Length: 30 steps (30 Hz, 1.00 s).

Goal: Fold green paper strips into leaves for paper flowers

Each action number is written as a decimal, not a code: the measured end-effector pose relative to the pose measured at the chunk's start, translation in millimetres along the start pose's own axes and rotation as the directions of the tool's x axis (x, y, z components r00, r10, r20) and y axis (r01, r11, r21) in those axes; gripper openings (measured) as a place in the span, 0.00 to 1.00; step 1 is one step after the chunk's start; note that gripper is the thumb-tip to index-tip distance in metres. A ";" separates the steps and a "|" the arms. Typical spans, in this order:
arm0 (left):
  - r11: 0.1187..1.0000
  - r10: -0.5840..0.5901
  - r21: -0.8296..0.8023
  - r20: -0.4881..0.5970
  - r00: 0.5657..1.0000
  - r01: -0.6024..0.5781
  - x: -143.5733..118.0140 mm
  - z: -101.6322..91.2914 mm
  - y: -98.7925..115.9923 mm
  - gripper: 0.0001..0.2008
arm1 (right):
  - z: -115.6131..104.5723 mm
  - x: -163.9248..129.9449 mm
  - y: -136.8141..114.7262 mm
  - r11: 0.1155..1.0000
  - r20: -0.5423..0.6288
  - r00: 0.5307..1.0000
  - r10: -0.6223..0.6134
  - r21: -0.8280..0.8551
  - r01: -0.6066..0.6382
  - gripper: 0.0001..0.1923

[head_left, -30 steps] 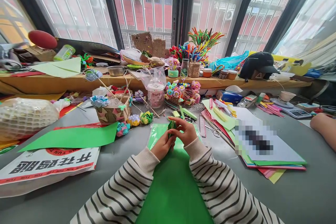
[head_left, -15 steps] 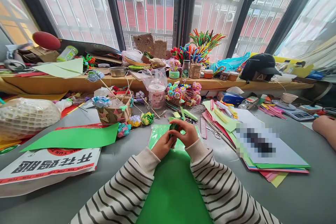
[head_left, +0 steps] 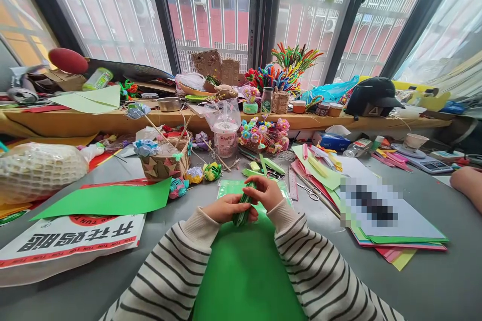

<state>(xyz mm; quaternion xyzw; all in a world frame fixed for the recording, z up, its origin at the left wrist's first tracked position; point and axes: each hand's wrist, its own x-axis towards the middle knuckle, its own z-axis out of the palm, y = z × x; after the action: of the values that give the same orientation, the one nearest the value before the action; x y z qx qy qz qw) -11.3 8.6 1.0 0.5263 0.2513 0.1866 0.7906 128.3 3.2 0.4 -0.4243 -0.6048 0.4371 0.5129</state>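
My left hand point(head_left: 225, 207) is closed around a narrow bundle of green folded paper point(head_left: 241, 216), its layers pressed together in thin ridges. The fingers of my right hand point(head_left: 269, 192) pinch the upper end of the same bundle. Both hands are above a large green sheet point(head_left: 248, 271), whose far end shows a shiny clear plastic sleeve point(head_left: 228, 188). Part of the bundle is hidden behind my fingers.
Scissors point(head_left: 311, 192) and a pink ruler point(head_left: 292, 184) lie right of my hands. A paper stack point(head_left: 399, 210) is farther right, near another person's arm point(head_left: 467, 185). On the left are a paper strip point(head_left: 109, 200), a printed bag point(head_left: 75, 241) and a flower basket point(head_left: 165, 165).
My left hand has turned and shifted slightly left, leaving more of the green paper bundle showing. The bundle is now lower and tilted, with my right hand still at its top.
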 end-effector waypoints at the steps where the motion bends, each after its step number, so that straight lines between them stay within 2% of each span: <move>1: 0.999 -0.015 -0.032 0.017 1.000 0.015 -0.1 -1.6 -1.4 0.17 | 0.6 0.3 1.5 0.999 0.007 1.000 0.020 0.025 -0.020 0.14; 4: 0.998 -0.014 -0.055 0.022 1.000 0.016 4.0 -4.4 -8.4 0.17 | 1.5 1.3 5.8 0.997 0.004 0.998 0.058 0.041 -0.058 0.14; 7: 1.000 -0.015 -0.024 -0.017 1.000 0.015 8.6 -5.2 -14.0 0.18 | 1.6 2.1 9.1 0.998 -0.005 0.998 0.064 0.005 -0.064 0.14; 12: 1.000 0.003 0.027 -0.069 0.998 -0.001 8.1 -3.3 -12.3 0.18 | 1.5 1.4 8.9 0.998 -0.023 0.998 0.053 -0.022 -0.053 0.14; 15: 0.992 0.014 0.125 -0.093 0.996 -0.002 4.1 1.5 -7.4 0.17 | 0.7 0.6 6.9 0.997 -0.028 0.998 0.065 0.037 -0.064 0.14; 18: 0.965 0.000 0.259 -0.155 0.988 0.041 -0.6 9.5 -3.8 0.17 | -0.7 0.4 5.4 0.999 -0.109 0.993 0.047 0.032 -0.044 0.14; 20: 0.932 0.026 0.357 -0.230 0.973 0.059 -2.6 15.4 -3.5 0.17 | -1.5 0.5 4.7 0.999 -0.167 0.985 0.039 0.025 -0.035 0.14; 23: 0.837 0.160 0.545 -0.323 0.933 0.045 -2.5 21.7 -6.1 0.14 | -1.5 0.4 4.3 0.998 -0.207 0.978 0.038 0.053 -0.027 0.14; 26: 0.713 0.288 0.700 -0.330 0.899 0.029 -0.1 22.7 -9.6 0.10 | -0.3 -0.1 5.5 0.998 -0.245 0.969 0.038 0.066 -0.022 0.15; 30: 0.599 0.361 0.800 -0.303 0.882 0.030 3.0 18.7 -12.2 0.09 | 2.0 0.7 9.1 0.996 -0.278 0.958 0.071 0.066 -0.054 0.16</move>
<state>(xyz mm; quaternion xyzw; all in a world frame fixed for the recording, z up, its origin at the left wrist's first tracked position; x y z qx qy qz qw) 2.6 -8.1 -4.9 0.7839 0.4256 0.2449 0.3800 126.9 6.0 -8.4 -0.4858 -0.4995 0.4058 0.5914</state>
